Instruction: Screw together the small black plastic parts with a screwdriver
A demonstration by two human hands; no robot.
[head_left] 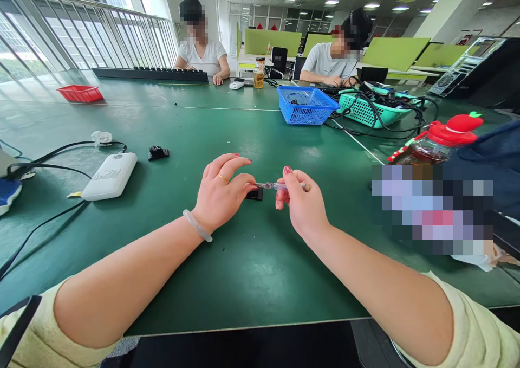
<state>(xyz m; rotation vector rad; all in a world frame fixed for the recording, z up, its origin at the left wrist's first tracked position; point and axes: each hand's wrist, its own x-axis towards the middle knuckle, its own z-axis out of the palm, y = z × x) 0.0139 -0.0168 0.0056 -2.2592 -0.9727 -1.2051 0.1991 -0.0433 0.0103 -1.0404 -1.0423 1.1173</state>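
Observation:
My right hand (303, 197) is closed around a slim, clear-handled tool (280, 186) that looks like a screwdriver or pen, lying nearly level and pointing left. At its left end, the thumb and a finger of my left hand (223, 189) are pinched together; whether they grip the tip or something tiny is too small to tell. Just below those fingertips, a small black piece (255, 194) rests on the green table (252, 281), partly covered by my left hand. Another small black part (158, 152) sits farther off to the left.
A white power bank (110, 177) with black cables lies left. Ahead are a red tray (80, 94), a blue basket (307, 105) and a teal basket (371, 111) of cables. A red-lidded bottle (436, 143) stands right. Two people (203, 56) (325, 62) sit across the table.

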